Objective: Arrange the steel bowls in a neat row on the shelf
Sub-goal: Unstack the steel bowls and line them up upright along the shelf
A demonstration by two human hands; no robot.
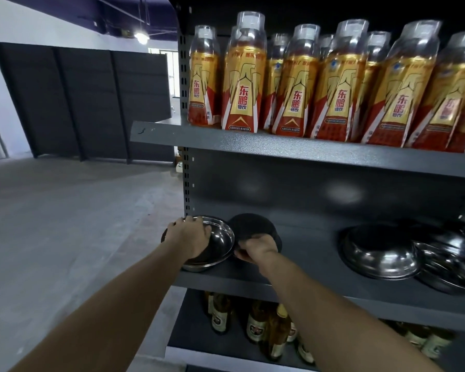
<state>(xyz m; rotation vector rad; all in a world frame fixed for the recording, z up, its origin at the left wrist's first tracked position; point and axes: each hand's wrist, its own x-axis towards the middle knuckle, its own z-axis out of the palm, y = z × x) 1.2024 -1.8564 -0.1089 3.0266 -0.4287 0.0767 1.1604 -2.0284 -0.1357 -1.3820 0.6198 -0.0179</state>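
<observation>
On the middle shelf (314,277) a shallow steel bowl (220,242) sits upright at the left end. My left hand (189,236) grips its near-left rim, fingers curled into the bowl. Just right of it a second bowl (249,226) looks dark and is tipped up on edge. My right hand (258,249) holds this bowl by its lower rim. Farther right, an upturned steel bowl (379,253) lies on the shelf, and more steel bowls (451,264) overlap at the right edge of the view.
The shelf above carries a row of yellow-red drink bottles (242,84). Glass bottles (277,331) stand on the shelf below. A perforated upright post (186,181) bounds the shelf on the left. Grey concrete floor (65,224) and dark panels (91,98) lie to the left.
</observation>
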